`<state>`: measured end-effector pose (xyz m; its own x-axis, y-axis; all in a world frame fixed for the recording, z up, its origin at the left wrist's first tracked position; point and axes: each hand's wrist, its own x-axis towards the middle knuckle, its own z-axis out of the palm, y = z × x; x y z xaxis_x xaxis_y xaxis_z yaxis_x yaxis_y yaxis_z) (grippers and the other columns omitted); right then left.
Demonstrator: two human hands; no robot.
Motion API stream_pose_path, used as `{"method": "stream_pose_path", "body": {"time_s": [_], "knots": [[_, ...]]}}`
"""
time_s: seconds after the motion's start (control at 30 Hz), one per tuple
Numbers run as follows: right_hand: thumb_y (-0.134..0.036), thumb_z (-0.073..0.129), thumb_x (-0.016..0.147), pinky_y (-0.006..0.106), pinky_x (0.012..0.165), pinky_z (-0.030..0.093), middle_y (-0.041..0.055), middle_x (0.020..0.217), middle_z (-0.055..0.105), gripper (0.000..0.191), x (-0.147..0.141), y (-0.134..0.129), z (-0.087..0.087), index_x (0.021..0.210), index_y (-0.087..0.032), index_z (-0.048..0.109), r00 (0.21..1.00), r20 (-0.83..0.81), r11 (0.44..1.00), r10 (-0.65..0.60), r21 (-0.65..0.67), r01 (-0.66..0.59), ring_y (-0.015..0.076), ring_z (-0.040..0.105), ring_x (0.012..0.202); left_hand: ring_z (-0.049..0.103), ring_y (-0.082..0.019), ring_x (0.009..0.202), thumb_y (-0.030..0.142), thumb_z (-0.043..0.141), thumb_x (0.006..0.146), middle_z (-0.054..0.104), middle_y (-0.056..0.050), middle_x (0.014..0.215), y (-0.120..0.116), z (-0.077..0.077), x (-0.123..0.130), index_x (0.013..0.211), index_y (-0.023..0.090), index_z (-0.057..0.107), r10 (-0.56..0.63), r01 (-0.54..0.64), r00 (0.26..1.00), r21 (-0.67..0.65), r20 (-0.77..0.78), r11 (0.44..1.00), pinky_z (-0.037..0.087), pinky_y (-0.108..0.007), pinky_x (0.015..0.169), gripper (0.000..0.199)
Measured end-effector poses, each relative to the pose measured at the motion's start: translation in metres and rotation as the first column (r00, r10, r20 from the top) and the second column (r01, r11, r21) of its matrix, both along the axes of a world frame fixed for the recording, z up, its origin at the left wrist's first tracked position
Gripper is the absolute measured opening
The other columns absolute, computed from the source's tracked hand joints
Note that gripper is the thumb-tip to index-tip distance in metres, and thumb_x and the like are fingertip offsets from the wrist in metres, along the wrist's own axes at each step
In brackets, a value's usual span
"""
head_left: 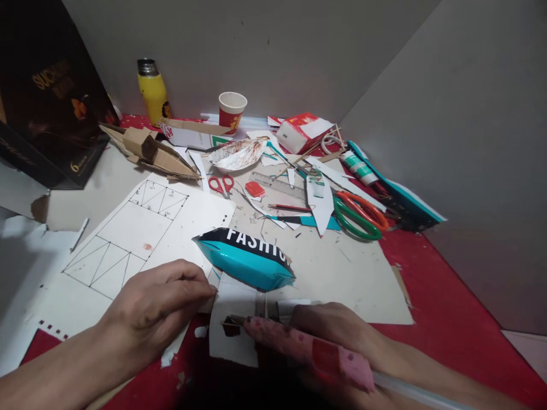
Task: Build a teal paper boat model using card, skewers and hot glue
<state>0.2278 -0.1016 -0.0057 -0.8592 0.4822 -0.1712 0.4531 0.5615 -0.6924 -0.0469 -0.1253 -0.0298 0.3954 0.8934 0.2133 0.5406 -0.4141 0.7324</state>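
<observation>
My right hand (337,336) is closed around a pink-wrapped tool (299,344) with a clear rod at its rear end. The tool's tip touches a small dark square opening in a white paper piece (233,350) near the front edge. My left hand (160,302) lies to the left of that piece, fingers curled together; what they hold, if anything, is hidden. Just beyond both hands sits a boat-shaped blue and black piece (245,259) with white lettering. A sheet with drawn lines and triangles (123,228) lies under and beyond my left hand.
Green and orange scissors (356,216), small red scissors (221,184), a ruler (280,187) and a pencil (290,208) lie farther back. Behind them stand a paper cup (232,111) and a yellow bottle (152,94). A cardboard boat (149,151) is near a dark bag (51,97).
</observation>
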Motion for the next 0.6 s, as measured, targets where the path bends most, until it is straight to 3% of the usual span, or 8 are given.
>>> {"method": "stream_pose_path", "body": {"time_s": [0.1,0.27,0.37,0.47,0.6], "knots": [[-0.025,0.042,0.093,0.021,0.062,0.05,0.0074,0.082,0.064,0.041,0.0003,0.0005,-0.0051,0.129,-0.019,0.06,1.0,-0.02,1.0,0.017,0.002,-0.017,0.0157,0.06,0.069,0.068,-0.01,0.076,0.011,0.051,0.088,0.07,-0.001,0.092,0.0004,-0.006,0.0004,0.097,0.024,0.068,-0.011,0.007,0.999,0.11,0.038,0.994,0.051,-0.014,0.062,0.023],[-0.023,0.042,0.092,0.021,0.055,0.047,0.0045,0.076,0.06,0.041,0.0011,0.0005,-0.0069,0.13,-0.023,0.058,1.0,-0.02,0.999,0.023,0.025,-0.022,0.0144,0.056,0.064,0.069,-0.01,0.076,0.008,0.052,0.088,0.072,-0.002,0.088,0.0022,-0.0075,0.0007,0.099,0.019,0.066,-0.061,0.062,0.998,0.174,-0.013,0.983,0.053,-0.014,0.066,0.02],[-0.022,0.043,0.092,0.021,0.053,0.047,0.0037,0.075,0.059,0.04,0.0012,0.0007,-0.0051,0.129,-0.023,0.058,1.0,0.0,1.0,0.025,0.01,-0.025,0.0138,0.055,0.061,0.069,-0.009,0.071,0.011,0.054,0.088,0.073,-0.001,0.082,0.002,-0.0043,0.0022,0.096,0.017,0.064,-0.012,0.023,0.999,0.221,-0.048,0.975,0.052,-0.013,0.066,0.014],[-0.021,0.041,0.093,0.021,0.053,0.047,0.004,0.076,0.059,0.04,0.0012,0.001,-0.0048,0.129,-0.022,0.058,0.998,-0.04,0.998,0.046,0.036,-0.045,0.0139,0.055,0.062,0.067,-0.008,0.066,0.014,0.054,0.089,0.071,0.003,0.078,0.0,-0.0031,0.0033,0.091,0.019,0.06,0.044,-0.029,0.996,0.195,-0.076,0.98,0.05,-0.013,0.062,0.008],[-0.02,0.042,0.092,0.019,0.054,0.047,0.0032,0.075,0.059,0.038,0.0008,-0.0001,-0.0067,0.124,-0.021,0.061,0.999,-0.051,1.0,0.014,0.027,-0.013,0.0128,0.057,0.062,0.064,-0.006,0.066,0.011,0.052,0.089,0.069,0.006,0.079,-0.0037,-0.0064,0.0019,0.092,0.024,0.058,0.0,0.003,0.999,0.067,-0.043,0.998,0.048,-0.014,0.061,0.014]]}}
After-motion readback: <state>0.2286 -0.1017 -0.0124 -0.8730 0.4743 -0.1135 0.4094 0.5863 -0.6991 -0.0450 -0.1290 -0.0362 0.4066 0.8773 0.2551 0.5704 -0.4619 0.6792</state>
